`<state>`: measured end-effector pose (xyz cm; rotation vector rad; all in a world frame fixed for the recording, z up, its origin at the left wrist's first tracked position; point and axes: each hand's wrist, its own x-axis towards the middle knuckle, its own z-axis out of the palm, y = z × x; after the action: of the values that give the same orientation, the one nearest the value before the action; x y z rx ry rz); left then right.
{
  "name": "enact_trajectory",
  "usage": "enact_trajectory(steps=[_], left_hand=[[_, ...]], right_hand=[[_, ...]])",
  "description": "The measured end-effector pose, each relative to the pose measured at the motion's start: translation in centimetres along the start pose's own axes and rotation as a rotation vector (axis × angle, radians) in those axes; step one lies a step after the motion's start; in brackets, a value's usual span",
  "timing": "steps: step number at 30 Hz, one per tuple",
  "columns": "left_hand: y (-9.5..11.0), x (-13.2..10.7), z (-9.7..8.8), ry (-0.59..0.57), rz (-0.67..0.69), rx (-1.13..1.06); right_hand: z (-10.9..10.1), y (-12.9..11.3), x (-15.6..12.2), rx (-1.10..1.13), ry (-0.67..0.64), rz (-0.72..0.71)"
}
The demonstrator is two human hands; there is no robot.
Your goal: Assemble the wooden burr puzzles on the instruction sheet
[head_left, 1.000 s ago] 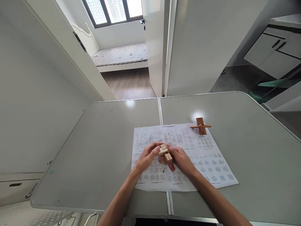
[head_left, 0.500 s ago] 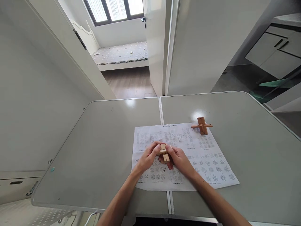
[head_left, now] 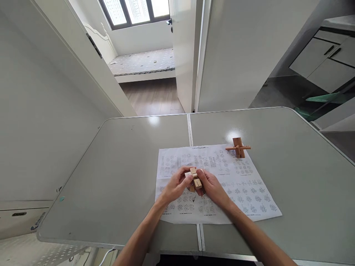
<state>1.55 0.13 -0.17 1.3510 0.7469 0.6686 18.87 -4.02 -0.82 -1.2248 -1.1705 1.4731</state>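
Observation:
A light wooden interlocking puzzle [head_left: 197,183] made of several blocks is held between both hands above the printed sheet. My left hand [head_left: 177,184] grips its left side, thumb on the near face and fingers behind. On the other side my right hand [head_left: 211,184] pinches it with the thumb on top, its remaining fingers curled underneath and partly hidden. Beneath them lies a white instruction sheet [head_left: 260,192] covered with small line diagrams. At its far right corner stands a reddish-brown wooden puzzle [head_left: 238,147] of crossed flat pieces, apart from both hands.
The grey folding table [head_left: 111,177] has a metal rim and a seam down its middle. Beyond the far edge are an open door [head_left: 183,55] and a bed [head_left: 144,62]. White cabinets [head_left: 324,61] stand at the right.
The light wooden puzzle has turned and tilted slightly in my hands, and the thumbs have shifted on it. The sheet and the brown puzzle have stayed in place.

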Motion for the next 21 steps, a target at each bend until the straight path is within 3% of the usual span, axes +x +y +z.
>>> enact_trajectory(steps=[13, 21], left_hand=[[-1.0, -0.1, 0.0, -0.031, 0.022, 0.077], [-1.2, -0.3, 0.1, 0.045, 0.029, 0.157]], right_hand=[[0.1, 0.3, 0.0, -0.135, 0.039, -0.056], [0.0, 0.4, -0.1, -0.108, 0.006, -0.049]])
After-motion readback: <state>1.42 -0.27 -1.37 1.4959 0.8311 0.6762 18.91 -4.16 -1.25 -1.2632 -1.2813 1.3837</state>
